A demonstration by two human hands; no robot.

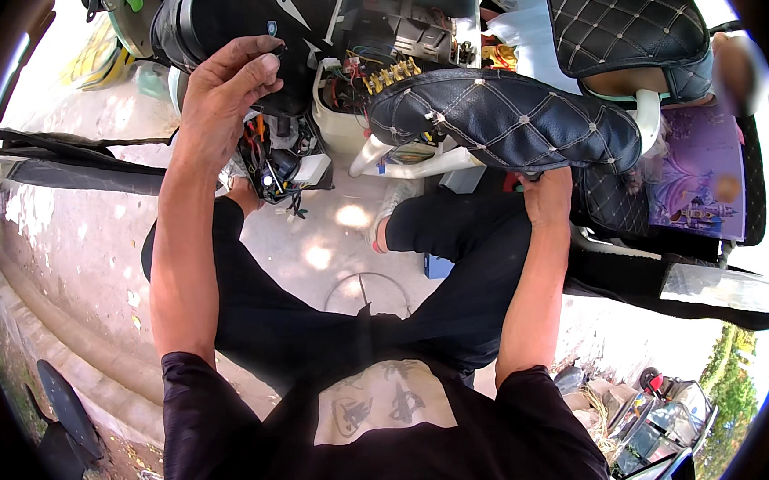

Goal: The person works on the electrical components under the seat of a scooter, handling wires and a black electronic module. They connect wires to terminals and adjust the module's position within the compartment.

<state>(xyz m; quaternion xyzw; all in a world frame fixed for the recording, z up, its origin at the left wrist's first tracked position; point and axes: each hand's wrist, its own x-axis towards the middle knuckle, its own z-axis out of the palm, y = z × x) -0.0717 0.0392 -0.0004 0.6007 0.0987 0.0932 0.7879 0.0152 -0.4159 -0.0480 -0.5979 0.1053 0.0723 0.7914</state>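
A small dark piece [280, 50] sits well left of the quilted cushion [505, 123], pinched between thumb and fingertips of my left hand [229, 80]. My right hand [547, 197] touches the cushion's near edge; its fingers are hidden beneath, so I can't tell if they grip. Beyond the cushion's left end stands the open housing [343, 130] with its gold terminal strip [392, 75]. I judge this as handling small wiring parts; the next move calls for a steady pinch and clear sight.
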